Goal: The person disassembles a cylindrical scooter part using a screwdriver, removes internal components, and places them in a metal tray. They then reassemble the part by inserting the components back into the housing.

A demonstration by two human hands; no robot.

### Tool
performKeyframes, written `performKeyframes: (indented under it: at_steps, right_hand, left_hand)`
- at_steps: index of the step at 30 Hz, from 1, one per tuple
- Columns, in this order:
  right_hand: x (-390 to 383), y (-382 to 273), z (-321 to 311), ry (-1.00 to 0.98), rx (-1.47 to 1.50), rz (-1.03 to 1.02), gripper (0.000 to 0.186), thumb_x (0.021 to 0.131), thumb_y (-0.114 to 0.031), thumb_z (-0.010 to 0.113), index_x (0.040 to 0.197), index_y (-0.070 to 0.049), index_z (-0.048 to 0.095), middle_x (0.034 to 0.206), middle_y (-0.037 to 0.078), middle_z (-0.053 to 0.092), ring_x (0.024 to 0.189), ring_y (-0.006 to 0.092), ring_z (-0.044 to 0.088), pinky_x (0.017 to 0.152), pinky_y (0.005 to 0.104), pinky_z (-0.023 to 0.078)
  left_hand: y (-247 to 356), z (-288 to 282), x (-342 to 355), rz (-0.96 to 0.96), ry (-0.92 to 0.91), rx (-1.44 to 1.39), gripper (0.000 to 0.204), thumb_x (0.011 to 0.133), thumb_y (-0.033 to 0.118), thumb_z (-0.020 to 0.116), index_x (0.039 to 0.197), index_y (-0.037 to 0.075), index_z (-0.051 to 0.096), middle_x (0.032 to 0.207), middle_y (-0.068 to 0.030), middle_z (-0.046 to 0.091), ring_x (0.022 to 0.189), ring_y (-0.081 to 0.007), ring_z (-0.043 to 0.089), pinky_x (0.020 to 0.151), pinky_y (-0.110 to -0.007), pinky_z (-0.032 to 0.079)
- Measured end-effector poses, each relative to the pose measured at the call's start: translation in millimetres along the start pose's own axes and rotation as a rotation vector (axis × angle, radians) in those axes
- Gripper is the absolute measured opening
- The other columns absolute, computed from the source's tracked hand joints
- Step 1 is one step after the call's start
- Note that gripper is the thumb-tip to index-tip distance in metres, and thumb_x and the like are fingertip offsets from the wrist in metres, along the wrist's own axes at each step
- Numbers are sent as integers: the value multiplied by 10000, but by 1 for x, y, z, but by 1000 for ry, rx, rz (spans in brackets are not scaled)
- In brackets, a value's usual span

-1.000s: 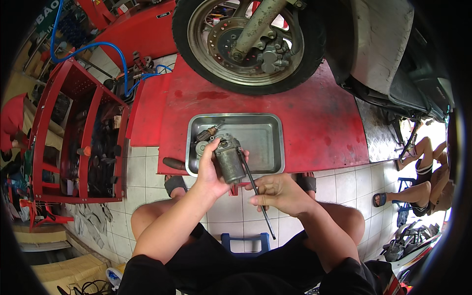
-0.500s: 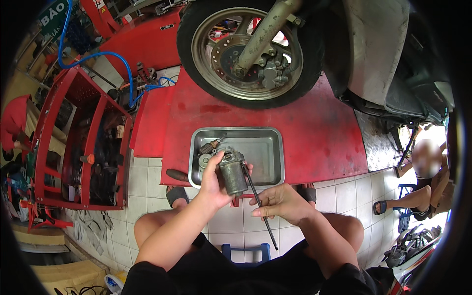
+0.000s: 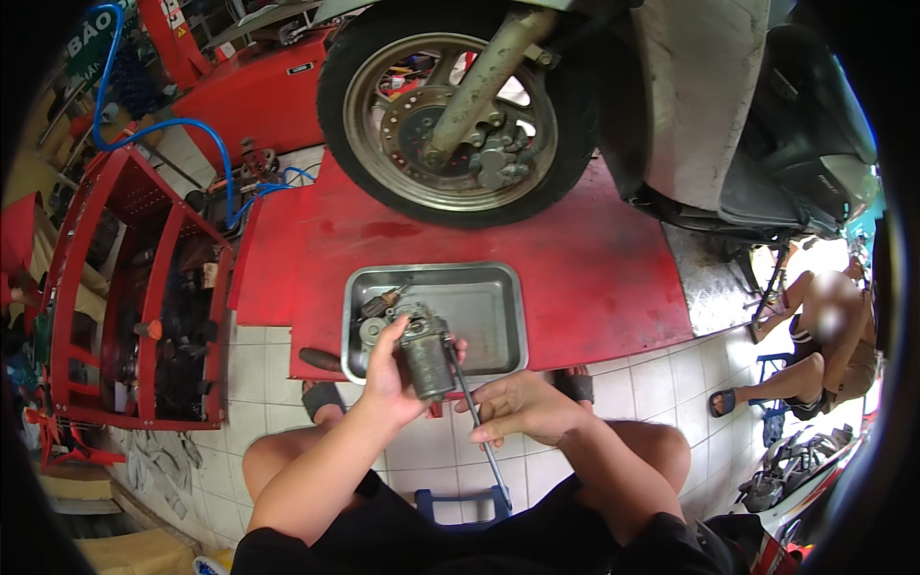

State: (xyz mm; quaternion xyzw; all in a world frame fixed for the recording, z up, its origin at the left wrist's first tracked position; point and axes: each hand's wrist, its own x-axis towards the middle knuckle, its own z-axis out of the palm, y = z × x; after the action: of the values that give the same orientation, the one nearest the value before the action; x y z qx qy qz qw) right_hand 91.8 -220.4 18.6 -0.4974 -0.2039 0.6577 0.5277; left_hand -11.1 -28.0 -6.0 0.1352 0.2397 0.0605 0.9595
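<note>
My left hand [image 3: 391,379] is closed around a weathered grey cylindrical metal part [image 3: 427,366], held over the near edge of a steel tray [image 3: 520,297]. A long, slim dark rod-like tool [image 3: 491,454] meets the right side of the part at its upper end and angles down toward me. My right hand [image 3: 508,410] has its thumb and fingers curled round the middle of that rod. Inside the tray, at its left, lie a small round metal piece [image 3: 372,331] and a dark fitting [image 3: 377,305].
A red platform [image 3: 604,287] holds the tray and a dark-handled tool [image 3: 318,358], below a scooter's front wheel [image 3: 347,120]. A red tool cart [image 3: 67,364] and blue hose [image 3: 177,123] are left; another person [image 3: 829,374] sits at right; a red sleeve [image 3: 19,240] shows far left.
The whole scene has shifted down and slightly left in the view. My hands keep their grip on the part and rod, with little visible movement relative to the tray.
</note>
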Motion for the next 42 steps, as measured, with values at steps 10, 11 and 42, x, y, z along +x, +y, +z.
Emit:
performKeyframes:
  at_steps: [10,11,42]
  right_hand:
    - [-7,-6,4,-128,63,15,470,911,-137,708,1323,-5,524,1048,109,709,933,177,704,745,268,534]
    - [-9,-7,5,-170,108,-20,511,900,-118,714,1352,-6,503,1056,122,711,934,184,708,742,268,534]
    - [24,27,-4,-135,33,-100,416,876,-195,764,1183,44,618,828,35,654,705,104,658,549,237,485]
  left_hand:
    - [-5,4,-1,15,124,-41,495,888,466,601,1028,-9,612,947,-167,646,960,-339,636,905,-440,528]
    - [-5,4,-1,-1,121,-43,501,888,469,601,1031,-11,610,951,-167,646,964,-338,635,908,-439,527]
    - [-7,11,4,68,208,-31,561,891,506,606,1060,-29,598,917,-137,632,864,-265,625,815,-356,533]
